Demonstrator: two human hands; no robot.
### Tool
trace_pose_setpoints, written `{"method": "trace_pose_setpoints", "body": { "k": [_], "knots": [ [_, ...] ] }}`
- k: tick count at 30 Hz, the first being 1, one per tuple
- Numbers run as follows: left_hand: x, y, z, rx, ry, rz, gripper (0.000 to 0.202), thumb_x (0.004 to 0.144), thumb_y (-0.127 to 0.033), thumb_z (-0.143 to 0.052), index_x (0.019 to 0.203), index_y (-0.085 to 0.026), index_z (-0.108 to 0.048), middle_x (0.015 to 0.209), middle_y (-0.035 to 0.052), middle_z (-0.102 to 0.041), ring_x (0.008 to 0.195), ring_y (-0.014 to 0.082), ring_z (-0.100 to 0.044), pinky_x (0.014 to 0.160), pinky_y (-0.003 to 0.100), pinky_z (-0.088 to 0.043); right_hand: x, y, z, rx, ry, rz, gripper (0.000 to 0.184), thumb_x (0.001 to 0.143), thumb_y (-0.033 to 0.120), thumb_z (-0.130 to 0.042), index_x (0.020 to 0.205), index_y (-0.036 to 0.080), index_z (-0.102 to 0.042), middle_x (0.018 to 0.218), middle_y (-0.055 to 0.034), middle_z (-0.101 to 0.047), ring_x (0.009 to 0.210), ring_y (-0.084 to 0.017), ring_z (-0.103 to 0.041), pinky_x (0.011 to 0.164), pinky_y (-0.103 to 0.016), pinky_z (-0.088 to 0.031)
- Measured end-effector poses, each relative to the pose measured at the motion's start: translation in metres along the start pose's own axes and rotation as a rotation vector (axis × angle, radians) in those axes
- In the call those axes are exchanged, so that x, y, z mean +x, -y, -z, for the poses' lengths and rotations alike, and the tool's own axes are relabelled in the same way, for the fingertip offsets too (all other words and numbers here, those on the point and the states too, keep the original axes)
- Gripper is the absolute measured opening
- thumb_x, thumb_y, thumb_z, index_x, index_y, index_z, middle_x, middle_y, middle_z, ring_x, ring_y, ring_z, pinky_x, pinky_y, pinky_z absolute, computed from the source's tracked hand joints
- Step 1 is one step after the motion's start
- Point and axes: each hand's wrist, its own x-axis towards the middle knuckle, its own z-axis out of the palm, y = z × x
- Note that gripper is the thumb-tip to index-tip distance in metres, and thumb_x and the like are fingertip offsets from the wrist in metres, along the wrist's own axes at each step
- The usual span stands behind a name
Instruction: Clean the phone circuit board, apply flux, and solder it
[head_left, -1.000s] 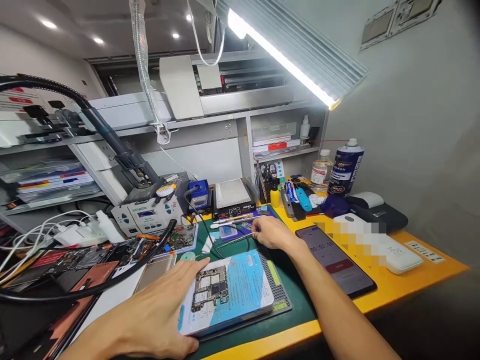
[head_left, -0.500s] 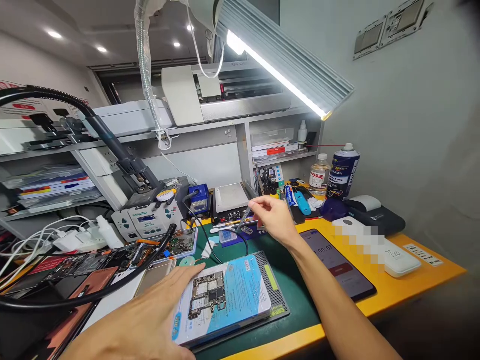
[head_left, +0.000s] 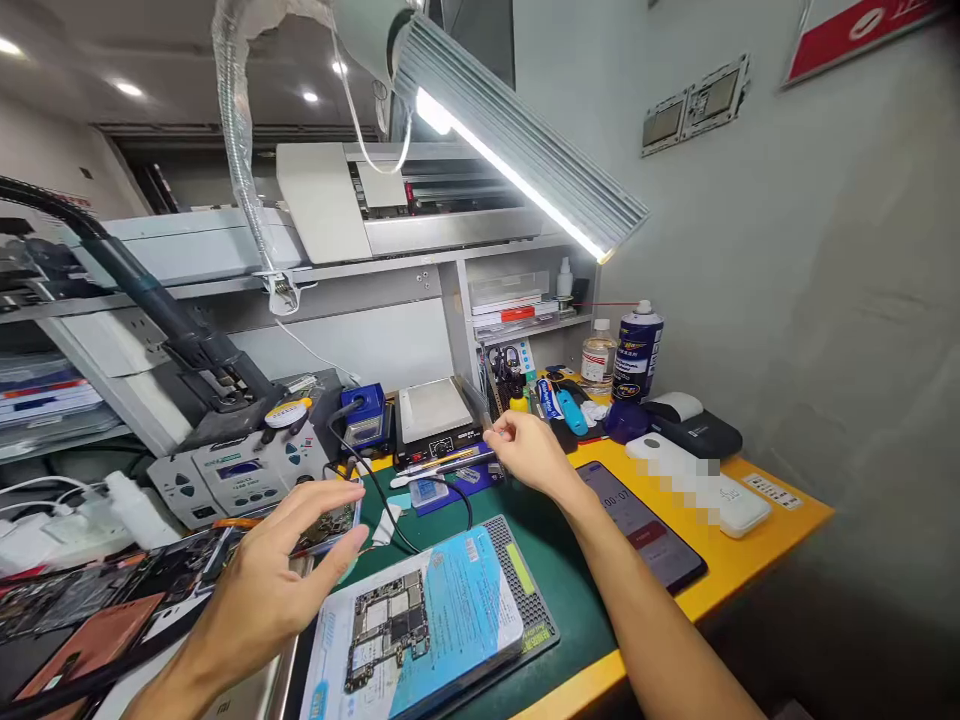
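I am holding my left hand (head_left: 277, 585) raised with fingers spread apart, gripping nothing, just left of the circuit board (head_left: 386, 628) that lies on the blue pad (head_left: 465, 600). My right hand (head_left: 529, 455) is bringing thumb and forefinger together over the tweezers (head_left: 442, 463), which lie to its left on the bench (head_left: 735, 550); I cannot tell whether they are actually clamped. I judge that a light grip near their end suits best.
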Motion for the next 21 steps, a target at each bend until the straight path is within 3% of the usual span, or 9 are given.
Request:
{"method": "trace_pose_setpoints", "body": {
  "k": [3, 5, 8, 11, 16, 21],
  "knots": [
    [-0.005, 0.015, 0.001, 0.041, -0.092, -0.059, 0.027, 0.098, -0.045, -0.062, 0.119, -0.031, -0.069, 0.13, 0.0029, -0.067, 0.117, 0.0236, -0.068, 0.071, 0.024, -0.061, 0.0, -0.002, 0.002, -0.058, 0.03, -0.051, 0.021, 0.101, 0.035, -0.069, 0.102, 0.015, -0.07, 0.097, -0.0037, -0.072, 0.084, -0.018, -0.07, 0.079, -0.037, -0.06],
    [-0.008, 0.024, 0.003, 0.078, -0.163, -0.092, 0.024, 0.098, -0.043, -0.061, 0.116, -0.031, -0.07, 0.131, 0.0034, -0.066, 0.118, 0.0241, -0.066, 0.069, 0.025, -0.06, 0.001, -0.002, 0.003, -0.071, 0.003, -0.08, 0.02, 0.101, 0.035, -0.069, 0.103, 0.015, -0.07, 0.099, -0.0043, -0.072, 0.086, -0.018, -0.07, 0.08, -0.038, -0.06],
    [-0.01, 0.036, 0.006, 0.132, -0.266, -0.152, 0.021, 0.098, -0.038, -0.06, 0.114, -0.029, -0.069, 0.129, 0.0052, -0.065, 0.117, 0.0257, -0.064, 0.09, 0.036, -0.058, 0.003, -0.001, 0.005, -0.05, -0.095, -0.107, 0.023, 0.103, 0.037, -0.066, 0.107, 0.014, -0.07, 0.099, -0.0044, -0.072, 0.084, -0.018, -0.071, 0.078, -0.037, -0.061],
    [-0.008, 0.041, 0.007, 0.157, -0.353, -0.218, 0.018, 0.099, -0.033, -0.059, 0.112, -0.025, -0.069, 0.123, 0.0074, -0.065, 0.113, 0.0278, -0.063, 0.106, 0.049, -0.049, 0.002, 0.0, 0.012, -0.01, -0.207, -0.117, 0.027, 0.105, 0.04, -0.063, 0.111, 0.014, -0.069, 0.099, -0.0043, -0.072, 0.081, -0.017, -0.071, 0.075, -0.036, -0.061],
    [-0.006, 0.034, 0.007, 0.16, -0.403, -0.264, 0.016, 0.098, -0.029, -0.059, 0.109, -0.023, -0.069, 0.117, 0.0086, -0.065, 0.11, 0.0298, -0.063, 0.105, 0.051, -0.048, 0.01, 0.004, 0.041, -0.018, -0.31, -0.079, 0.028, 0.105, 0.041, -0.062, 0.108, 0.014, -0.07, 0.098, -0.0042, -0.073, 0.083, -0.018, -0.072, 0.077, -0.036, -0.061],
    [-0.008, 0.028, 0.007, 0.16, -0.393, -0.311, 0.014, 0.098, -0.026, -0.06, 0.108, -0.023, -0.069, 0.118, 0.0092, -0.064, 0.112, 0.0294, -0.062, 0.102, 0.05, -0.05, 0.064, 0.028, 0.074, -0.099, -0.267, -0.04, 0.029, 0.103, 0.039, -0.065, 0.12, 0.015, -0.068, 0.115, -0.0076, -0.071, 0.096, -0.022, -0.072, 0.084, -0.041, -0.061]
  ]
}}
